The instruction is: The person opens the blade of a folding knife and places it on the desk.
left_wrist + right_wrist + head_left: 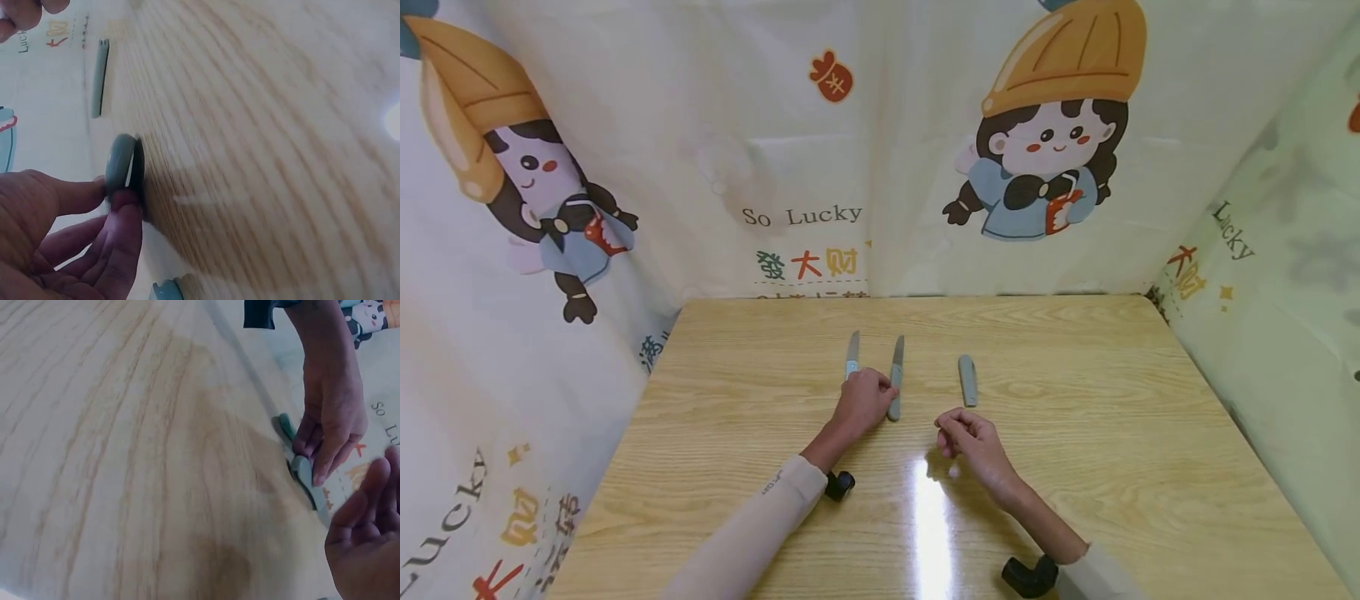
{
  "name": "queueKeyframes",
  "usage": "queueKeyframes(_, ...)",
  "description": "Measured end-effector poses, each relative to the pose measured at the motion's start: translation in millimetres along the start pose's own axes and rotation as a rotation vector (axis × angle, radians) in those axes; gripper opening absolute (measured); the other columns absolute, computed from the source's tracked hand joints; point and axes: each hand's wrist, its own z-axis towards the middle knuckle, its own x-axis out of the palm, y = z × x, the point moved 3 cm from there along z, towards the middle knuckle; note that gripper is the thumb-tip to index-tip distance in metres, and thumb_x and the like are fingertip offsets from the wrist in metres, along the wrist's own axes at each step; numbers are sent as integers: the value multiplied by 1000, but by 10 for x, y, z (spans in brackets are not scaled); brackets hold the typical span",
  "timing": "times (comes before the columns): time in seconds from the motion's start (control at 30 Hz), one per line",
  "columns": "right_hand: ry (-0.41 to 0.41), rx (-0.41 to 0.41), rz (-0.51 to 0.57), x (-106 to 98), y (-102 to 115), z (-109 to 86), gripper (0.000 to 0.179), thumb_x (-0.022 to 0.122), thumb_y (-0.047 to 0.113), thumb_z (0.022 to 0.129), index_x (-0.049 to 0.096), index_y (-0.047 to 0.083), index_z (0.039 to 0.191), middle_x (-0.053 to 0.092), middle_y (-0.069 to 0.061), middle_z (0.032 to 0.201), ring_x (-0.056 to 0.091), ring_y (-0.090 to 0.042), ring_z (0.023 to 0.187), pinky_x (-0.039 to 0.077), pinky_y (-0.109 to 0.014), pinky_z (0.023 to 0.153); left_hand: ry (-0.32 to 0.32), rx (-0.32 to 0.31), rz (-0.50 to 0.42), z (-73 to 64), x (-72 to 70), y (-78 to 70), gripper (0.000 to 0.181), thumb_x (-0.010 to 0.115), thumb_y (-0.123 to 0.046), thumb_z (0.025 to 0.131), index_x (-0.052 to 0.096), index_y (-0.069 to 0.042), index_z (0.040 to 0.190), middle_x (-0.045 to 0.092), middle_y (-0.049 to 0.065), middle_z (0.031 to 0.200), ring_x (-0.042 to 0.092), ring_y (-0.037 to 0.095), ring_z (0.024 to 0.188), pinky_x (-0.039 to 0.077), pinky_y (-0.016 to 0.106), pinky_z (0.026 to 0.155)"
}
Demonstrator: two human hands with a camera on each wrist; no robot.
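My left hand (867,398) pinches the grey-green handle of a knife (897,379) between thumb and fingertips. In the left wrist view the knife's rounded handle end (120,164) stands low over the tabletop. Its blade points to the far side in the head view. To its left lies a second knife (853,350), blade also pointing away, its handle partly hidden by the left hand. My right hand (977,450) hovers over the table with loosely bent fingers and holds nothing. Just beyond it lies a slim grey-green piece (967,381), rounded at its far end, with no blade showing.
All this is on a wood-grain table (1090,400). Printed cloth (910,167) hangs along the back and both sides. Dark wrist mounts (1030,577) sit at both wrists. A bright light reflection (932,525) lies on the near tabletop.
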Motion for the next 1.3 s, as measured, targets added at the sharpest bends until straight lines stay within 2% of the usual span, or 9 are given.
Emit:
queueKeyframes(0.03,-32,-6,4,-9,-3,4,32,53,15,107,57,-17,108,63,-8,80,58,-14,69,52,-27,67,6,0,10,6,1,-3,13,74,-12,94,79,0,96,64,0,64,48,8,52,40,26,50)
queueKeyframes(0.13,-99,-12,23,-32,-6,13,28,52,11,107,58,-16,107,62,-8,78,56,-14,68,51,-28,66,27,4,38,22,8,-7,30,73,-12,95,72,4,120,68,7,73,44,9,50,36,26,48)
queueKeyframes(0.2,-113,-3,31,-45,-11,14,26,51,9,107,58,-16,107,61,-8,77,56,-14,67,51,-28,66,48,2,49,28,18,-1,37,71,-12,96,67,5,129,67,10,74,40,8,48,33,25,46)
queueKeyframes(0.27,-112,2,34,-59,-9,17,26,51,9,107,57,-17,108,61,-9,77,56,-15,67,51,-29,66,58,-1,46,32,27,7,40,70,-12,97,64,5,132,64,9,69,36,7,45,30,23,43)
queueKeyframes(0.37,-108,2,40,-90,9,31,27,51,9,107,57,-17,108,60,-10,78,56,-15,68,52,-29,67,65,-1,28,35,38,23,40,68,-11,97,63,6,134,50,1,54,30,5,41,26,21,39)
queueKeyframes(0.47,-117,0,46,-123,34,49,29,52,11,107,56,-18,109,58,-11,79,55,-15,68,51,-28,67,61,5,11,44,46,39,41,67,-10,96,63,6,133,41,-5,50,28,4,39,25,20,37)
queueKeyframes(0.73,-125,8,54,-143,33,56,30,54,11,107,57,-19,109,58,-10,78,55,-14,67,51,-27,65,54,-14,-7,89,63,52,41,68,-10,94,64,4,133,46,-3,53,31,4,40,27,20,38)
queueKeyframes(1.03,-123,6,52,-148,28,48,30,53,11,107,56,-19,110,58,-10,78,55,-13,69,50,-26,65,64,-42,-31,114,72,48,42,68,-10,94,63,3,134,41,-5,48,30,5,38,26,20,37)
queueKeyframes(1.3,-152,-38,22,-197,39,58,29,54,11,106,56,-18,107,60,-10,78,57,-16,69,52,-28,65,52,-36,-76,94,52,49,43,67,-10,94,63,3,134,42,-6,47,29,4,39,27,20,38)
